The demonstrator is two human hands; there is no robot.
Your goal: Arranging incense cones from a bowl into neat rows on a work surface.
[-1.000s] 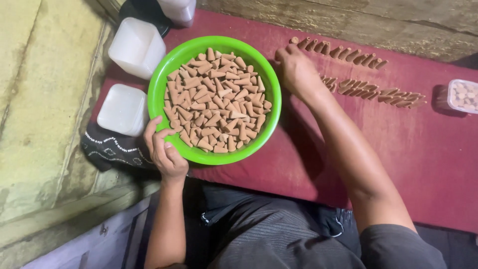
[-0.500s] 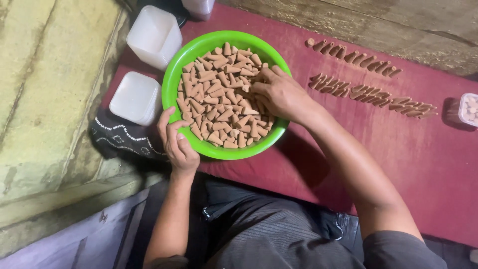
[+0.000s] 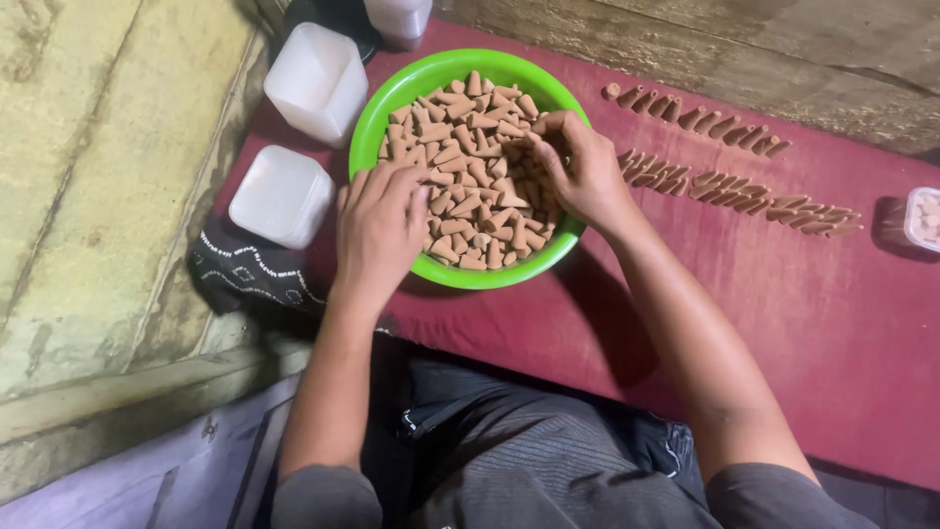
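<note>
From where I watch, two white, square translucent plastic tubs sit at far left, one (image 3: 316, 80) above the other (image 3: 282, 194), on a dark red cloth mat (image 3: 803, 333); a dark patterned fabric piece (image 3: 250, 272) lies just below them. A third pale tub (image 3: 398, 17) is cut off at the top edge. My left hand (image 3: 380, 227) rests palm-down over the near-left rim of the one round bright green plastic bowl (image 3: 392, 98), fingers loosely spread and touching the small tan clay-coloured cones (image 3: 470, 147) heaped inside, too many to count. My right hand (image 3: 583, 171) reaches in from the right rim, fingers curled and pinched among the cones; whether it grips one I cannot tell. Right of the bowl, two rows of cones (image 3: 729, 157) lie on the mat. A small clear container (image 3: 922, 217) sits at the far right edge.
</note>
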